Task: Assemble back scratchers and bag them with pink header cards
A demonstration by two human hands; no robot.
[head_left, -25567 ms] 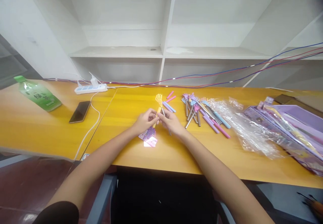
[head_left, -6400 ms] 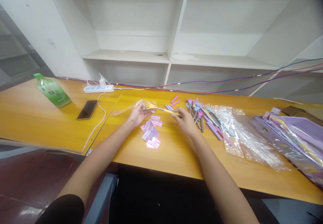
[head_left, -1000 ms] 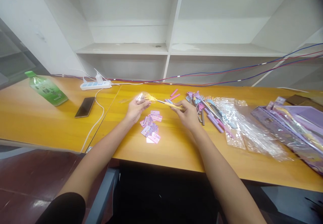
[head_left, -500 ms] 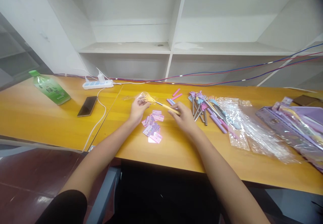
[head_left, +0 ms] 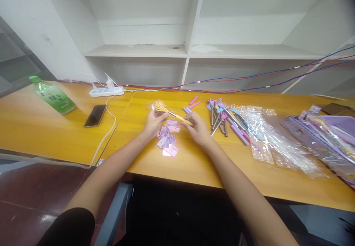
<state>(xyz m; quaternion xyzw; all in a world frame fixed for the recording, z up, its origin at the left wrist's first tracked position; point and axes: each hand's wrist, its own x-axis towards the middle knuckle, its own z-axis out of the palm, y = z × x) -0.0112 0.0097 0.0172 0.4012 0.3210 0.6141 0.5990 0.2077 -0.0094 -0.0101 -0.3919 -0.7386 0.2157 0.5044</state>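
Observation:
A yellow back scratcher with a hand-shaped head and a metal shaft lies slantwise between my hands. My right hand is closed round its yellow handle. At the scratcher's head, my left hand pinches a thin clear plastic bag. Whether the head is inside the bag or on top of it I cannot tell. Just below, several small pink and purple cards lie overlapping on the table. Beyond my right hand are loose pink tubes and blue-purple tubes.
Several more back scratchers are heaped to the right, beside flat clear plastic bags and a purple package. At left stand a phone, a power strip and a green bottle. Cables run along the shelf base.
Over the last second the back scratcher has shifted slightly left and tilted more, its head moving over the bag. My right hand has come a little left; the left keeps hold of the bag.

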